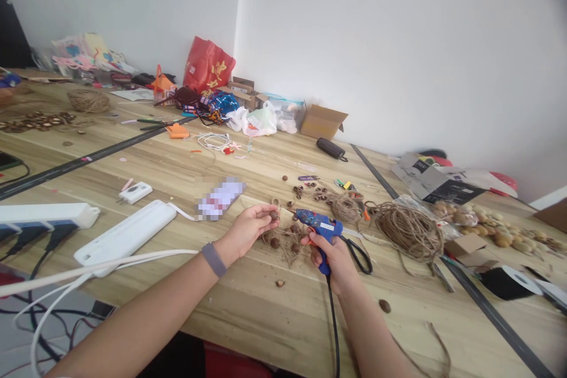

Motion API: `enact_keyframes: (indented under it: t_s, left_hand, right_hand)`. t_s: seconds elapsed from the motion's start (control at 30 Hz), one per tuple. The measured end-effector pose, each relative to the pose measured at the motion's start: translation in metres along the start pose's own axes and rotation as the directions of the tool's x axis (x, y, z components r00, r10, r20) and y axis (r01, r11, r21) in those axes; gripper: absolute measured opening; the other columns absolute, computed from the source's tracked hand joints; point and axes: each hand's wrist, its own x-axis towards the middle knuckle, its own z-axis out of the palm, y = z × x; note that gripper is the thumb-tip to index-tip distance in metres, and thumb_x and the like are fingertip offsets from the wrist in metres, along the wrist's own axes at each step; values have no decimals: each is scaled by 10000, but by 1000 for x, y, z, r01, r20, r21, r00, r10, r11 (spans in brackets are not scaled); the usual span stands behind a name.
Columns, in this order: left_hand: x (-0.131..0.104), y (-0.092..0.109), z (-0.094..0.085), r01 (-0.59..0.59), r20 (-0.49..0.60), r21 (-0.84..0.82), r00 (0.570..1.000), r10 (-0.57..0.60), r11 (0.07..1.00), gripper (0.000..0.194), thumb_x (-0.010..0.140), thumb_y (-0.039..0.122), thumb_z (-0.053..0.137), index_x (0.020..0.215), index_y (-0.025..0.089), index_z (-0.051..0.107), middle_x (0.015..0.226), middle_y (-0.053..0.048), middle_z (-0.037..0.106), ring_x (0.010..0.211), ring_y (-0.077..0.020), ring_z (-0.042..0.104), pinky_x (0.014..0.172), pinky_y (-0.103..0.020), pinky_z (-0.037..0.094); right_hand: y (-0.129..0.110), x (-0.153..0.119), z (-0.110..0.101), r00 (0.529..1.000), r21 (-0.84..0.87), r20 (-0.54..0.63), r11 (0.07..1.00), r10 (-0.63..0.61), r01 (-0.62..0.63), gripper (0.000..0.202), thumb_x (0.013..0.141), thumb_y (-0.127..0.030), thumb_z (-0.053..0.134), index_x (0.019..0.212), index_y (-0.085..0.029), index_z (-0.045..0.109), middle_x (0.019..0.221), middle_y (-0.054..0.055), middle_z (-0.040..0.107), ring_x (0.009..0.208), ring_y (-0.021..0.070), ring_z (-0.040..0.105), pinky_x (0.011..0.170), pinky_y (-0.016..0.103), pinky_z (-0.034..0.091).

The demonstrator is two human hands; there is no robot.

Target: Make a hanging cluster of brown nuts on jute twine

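Observation:
My left hand (248,230) pinches a small brown nut-like ball (274,216) between thumb and fingertips, a loop of twine showing just above it. A blue hot glue gun (319,223) is gripped in my right hand (337,261), fingers wrapped round its handle by the orange trigger. Its nozzle points left and lies close to the ball; whether they touch, I cannot tell. Below the hands, several more brown balls (295,247) lie among thin twine on the wooden table (239,307). The gun's black cord runs down over the table's front edge.
A big twine coil (410,230) and a smaller coil (348,208) lie to the right, near scissors (358,255). On the left are white power strips (126,236) with cables and a phone (220,198). Bags and a cardboard box (322,122) line the wall.

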Motion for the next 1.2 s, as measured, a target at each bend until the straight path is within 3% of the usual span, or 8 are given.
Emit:
enact_keyframes:
  t_s: [0.5,1.2]
  left_hand:
    - [0,1,0,23,28,10,999,-23,1000,236,717,-14,708,900,129,749,911,-73,745,818,-143,685,937,-325,515]
    - [1,-1,-4,26,47,41,998,-28,999,210,757,29,727,937,129,768,924,-89,735,791,-148,694,896,-319,545]
  right_hand:
    - [-1,-1,4,1000,-72,22,997,20,-19,408,569,-460,826,789,-163,653,657,22,707,353,35,351,355,192,320]
    - [2,-1,4,1000,-163,20,987,9,-5,417,596,-490,796,816,-163,658,684,32,723,349,44,389,364,200,314]
